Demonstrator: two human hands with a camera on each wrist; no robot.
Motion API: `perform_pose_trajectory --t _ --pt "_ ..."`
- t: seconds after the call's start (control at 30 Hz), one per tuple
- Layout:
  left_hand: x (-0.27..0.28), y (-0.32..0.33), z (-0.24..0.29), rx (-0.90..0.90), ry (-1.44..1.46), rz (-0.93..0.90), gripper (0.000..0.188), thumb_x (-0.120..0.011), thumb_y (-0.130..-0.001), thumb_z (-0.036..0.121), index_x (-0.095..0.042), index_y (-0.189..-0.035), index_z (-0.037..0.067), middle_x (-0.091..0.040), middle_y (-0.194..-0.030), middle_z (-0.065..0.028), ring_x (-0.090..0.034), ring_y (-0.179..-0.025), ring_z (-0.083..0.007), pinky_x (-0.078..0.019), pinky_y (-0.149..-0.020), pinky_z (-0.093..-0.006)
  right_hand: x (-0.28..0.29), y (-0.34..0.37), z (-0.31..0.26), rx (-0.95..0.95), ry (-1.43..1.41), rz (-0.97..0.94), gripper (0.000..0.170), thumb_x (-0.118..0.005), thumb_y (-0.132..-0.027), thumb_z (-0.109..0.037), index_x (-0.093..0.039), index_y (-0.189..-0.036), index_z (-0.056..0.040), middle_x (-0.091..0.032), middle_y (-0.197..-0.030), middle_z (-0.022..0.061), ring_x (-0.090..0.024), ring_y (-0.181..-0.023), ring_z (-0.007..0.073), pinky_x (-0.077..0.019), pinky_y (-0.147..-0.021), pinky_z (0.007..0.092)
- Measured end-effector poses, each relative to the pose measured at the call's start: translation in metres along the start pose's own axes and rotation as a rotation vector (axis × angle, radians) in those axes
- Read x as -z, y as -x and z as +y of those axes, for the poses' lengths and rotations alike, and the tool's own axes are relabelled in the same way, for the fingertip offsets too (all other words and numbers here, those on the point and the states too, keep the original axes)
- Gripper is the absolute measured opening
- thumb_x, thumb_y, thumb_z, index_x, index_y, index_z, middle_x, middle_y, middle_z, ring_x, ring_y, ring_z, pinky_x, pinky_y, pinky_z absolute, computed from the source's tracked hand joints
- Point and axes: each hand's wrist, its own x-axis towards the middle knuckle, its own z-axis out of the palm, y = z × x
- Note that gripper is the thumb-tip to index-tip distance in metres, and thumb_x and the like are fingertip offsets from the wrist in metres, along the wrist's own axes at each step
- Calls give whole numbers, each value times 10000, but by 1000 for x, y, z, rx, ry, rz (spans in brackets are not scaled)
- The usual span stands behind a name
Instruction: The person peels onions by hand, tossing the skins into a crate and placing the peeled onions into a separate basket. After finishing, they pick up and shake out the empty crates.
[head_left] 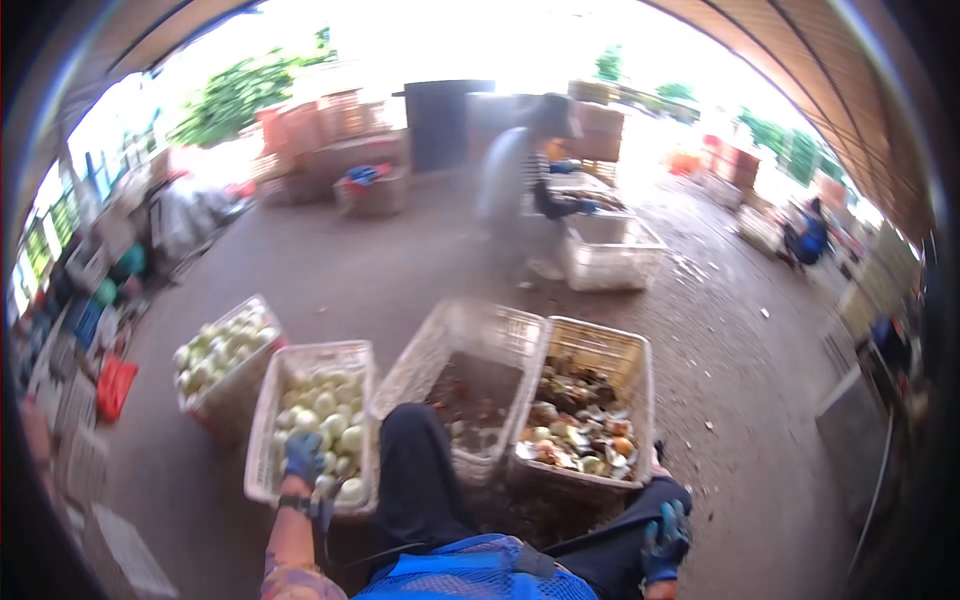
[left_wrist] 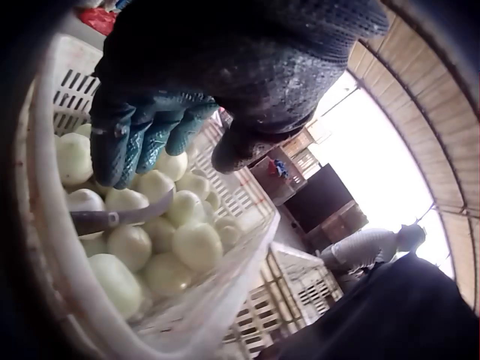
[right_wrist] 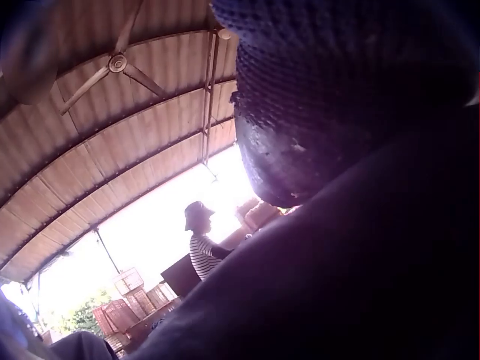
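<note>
My left hand (head_left: 303, 455), in a blue-green rubber-faced glove, hangs over the near left side of a white plastic crate (head_left: 255, 440) of peeled onions (head_left: 325, 404). Its fingers (left_wrist: 154, 139) point down over the onions, loosely bent, with nothing gripped. On the onions below them lies a small knife (left_wrist: 94, 220) with a dark handle and curved blade. My right hand (head_left: 665, 540), gloved the same way, rests on my right thigh with fingers spread; in the right wrist view only a dark part of the glove (right_wrist: 292, 142) shows.
A second crate of peeled onions (head_left: 235, 345) stands farther left. Ahead of my knees are a crate with brown scraps (head_left: 470, 385) and one with onion skins (head_left: 590, 440). Beyond, a person (head_left: 520, 175) works at other crates (head_left: 612, 260). Red and blue litter lines the left side.
</note>
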Motion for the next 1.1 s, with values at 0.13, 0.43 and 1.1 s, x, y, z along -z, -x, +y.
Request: perform_pose_trajectory --t 0.13,0.43,1.1 --pt "-48 6 59 -305 -166 -19 154 -685 -898 175 -657 -816 48 -576 -744 19 -540 -715 -108 -442 -640 -290 38 -27 -17 24 130 -17 519 -632 -885 -339 -599 -1303 -33 -572 -1357 250 -523 -1263 422 -368 -1096 522" --pt "-170 41 141 -245 -386 -500 545 -760 -848 197 -582 -1302 -45 -690 -1130 -111 -653 -960 -170 -534 -859 -308 27 -50 6 -11 95 -122 490 -675 -846 -296 -621 -1258 -38 -568 -1367 236 -533 -1246 414 -365 -1092 528" --pt "-554 68 -119 -856 -1185 -1752 654 -637 -898 442 -441 -1490 246 -204 -1628 -216 -199 -1490 -441 -208 -1203 -495 49 -66 -28 -140 -53 -69 270 -673 -825 -218 -730 -1059 -95 -661 -1220 131 -575 -1216 345 -342 -1125 525"
